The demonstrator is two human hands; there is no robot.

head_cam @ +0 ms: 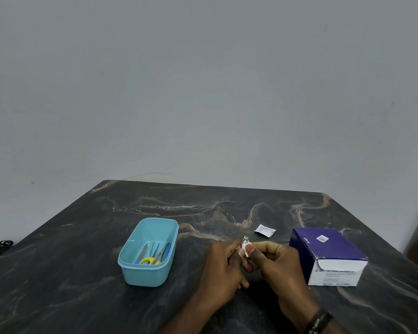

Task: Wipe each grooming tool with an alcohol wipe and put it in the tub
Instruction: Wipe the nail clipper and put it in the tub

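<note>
My left hand (223,266) holds a small metal nail clipper (243,241) above the dark marble table; only its tip shows past my fingers. My right hand (274,260) presses a white alcohol wipe (247,249) against the clipper between thumb and fingers. The light blue tub (130,273) stands to the left of my hands. Inside it lie scissors with yellow handles (147,261), tweezers (155,248) and other metal tools with blue grips.
A purple and white box of alcohol swabs (328,255) stands right of my hands. A torn white wipe wrapper (264,230) lies behind them. The table's far edge meets a grey wall. A black band sits on my right wrist.
</note>
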